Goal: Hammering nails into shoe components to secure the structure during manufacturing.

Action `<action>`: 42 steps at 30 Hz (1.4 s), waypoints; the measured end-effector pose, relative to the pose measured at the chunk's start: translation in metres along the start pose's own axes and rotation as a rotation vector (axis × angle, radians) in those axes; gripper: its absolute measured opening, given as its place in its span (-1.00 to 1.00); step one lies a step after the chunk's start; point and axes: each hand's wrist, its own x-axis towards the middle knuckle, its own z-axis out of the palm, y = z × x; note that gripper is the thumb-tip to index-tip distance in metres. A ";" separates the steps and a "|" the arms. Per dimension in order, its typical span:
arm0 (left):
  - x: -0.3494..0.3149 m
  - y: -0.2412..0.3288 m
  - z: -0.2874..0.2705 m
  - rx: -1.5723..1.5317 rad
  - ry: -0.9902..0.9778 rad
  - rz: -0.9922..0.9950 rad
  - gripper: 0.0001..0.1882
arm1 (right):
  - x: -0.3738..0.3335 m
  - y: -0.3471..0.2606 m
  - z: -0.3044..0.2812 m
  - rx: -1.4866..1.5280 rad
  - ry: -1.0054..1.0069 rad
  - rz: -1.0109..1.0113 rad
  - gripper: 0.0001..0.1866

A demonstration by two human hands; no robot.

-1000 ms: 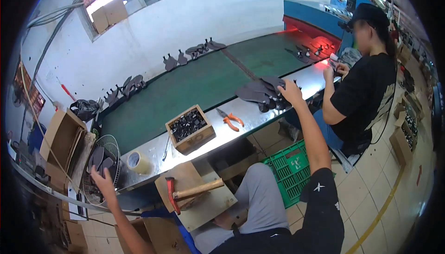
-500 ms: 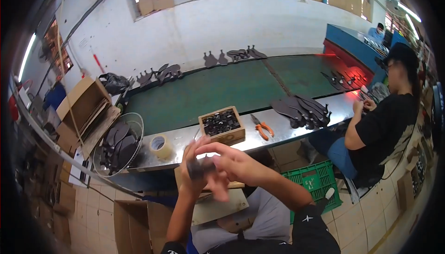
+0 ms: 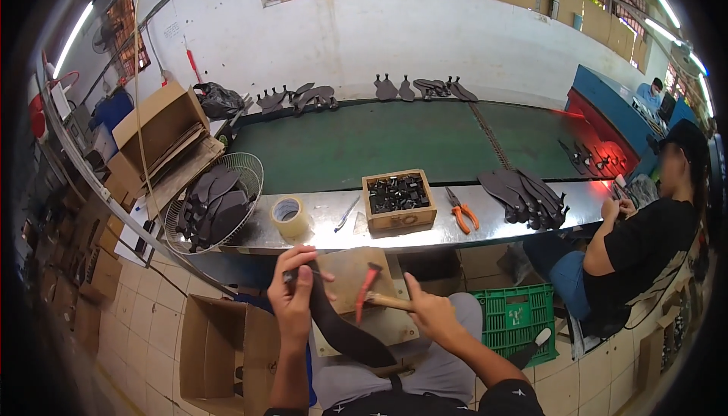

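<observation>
I'm seeing the left grip [image 3: 292, 298] grasping one end of a dark shoe sole [image 3: 341, 332], which is slanting down left of the red-headed hammer [image 3: 389, 301]. The right grip [image 3: 437, 316] is clutching that hammer by its handle. On the metal table [image 3: 324, 239], orange-handled pliers [image 3: 462, 215] are lying just beside a wooden box [image 3: 402, 221] holding small black parts [image 3: 398, 191].

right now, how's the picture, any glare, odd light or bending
Head view: glare whitens parts of the metal ledge; a red glow tints the far right end of the green belt; the fisheye bows the belt's edges, and the corners go black; the held dark sole shows little surface detail.
</observation>
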 end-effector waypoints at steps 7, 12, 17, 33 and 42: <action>0.072 -0.163 -0.019 1.031 -0.370 0.363 -0.59 | -0.047 0.030 -0.033 0.460 0.380 0.296 -0.49; 0.132 -0.194 0.016 0.688 -0.301 0.173 -0.57 | -0.074 0.032 -0.053 1.150 0.447 0.544 -0.82; 0.206 -0.235 0.061 1.052 -0.469 0.521 -0.74 | -0.063 0.051 -0.033 0.988 0.584 0.417 -0.82; 0.090 -0.084 0.113 0.310 -0.156 0.156 -0.42 | -0.024 0.034 -0.067 1.198 0.567 0.150 -0.78; 0.020 -0.033 0.074 0.438 -0.414 0.906 -0.19 | 0.016 -0.055 -0.106 1.498 0.228 0.033 -0.73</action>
